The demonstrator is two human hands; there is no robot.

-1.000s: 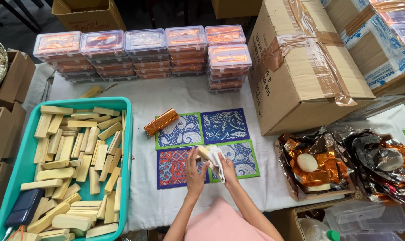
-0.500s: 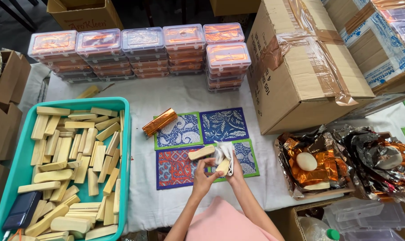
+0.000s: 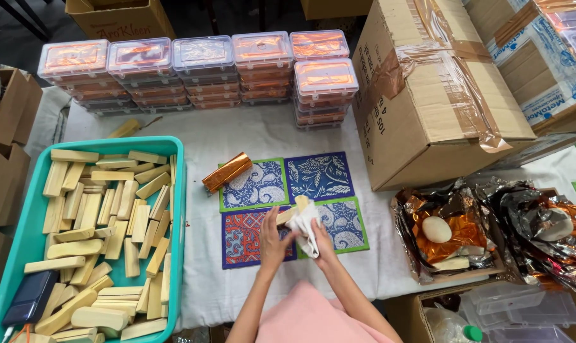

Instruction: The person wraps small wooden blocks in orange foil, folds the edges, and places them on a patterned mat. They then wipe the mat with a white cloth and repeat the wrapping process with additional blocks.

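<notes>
My left hand point(image 3: 272, 240) and my right hand point(image 3: 321, 241) meet over four patterned cloth mats point(image 3: 318, 176) on the white-covered table. The right hand grips a crumpled white cloth point(image 3: 307, 227) wrapped around a pale wooden bar point(image 3: 301, 202), whose end sticks out above the cloth. The left hand's fingers close on the bar's lower part point(image 3: 285, 216), beside the cloth. A bar wrapped in copper foil point(image 3: 227, 173) lies at the mats' upper left corner, apart from both hands.
A teal tray point(image 3: 180, 190) on the left holds several bare wooden bars and a dark blue device point(image 3: 30, 298). Stacked clear lidded boxes point(image 3: 199, 63) line the back. A large cardboard box point(image 3: 427, 95) stands right, with crumpled foil sheets point(image 3: 466, 235) and a white oval piece point(image 3: 436, 229).
Both hands moved up and away from me over the mats. The cloth now covers the bar, with its end pointing up, and the left hand has closed in beside it.
</notes>
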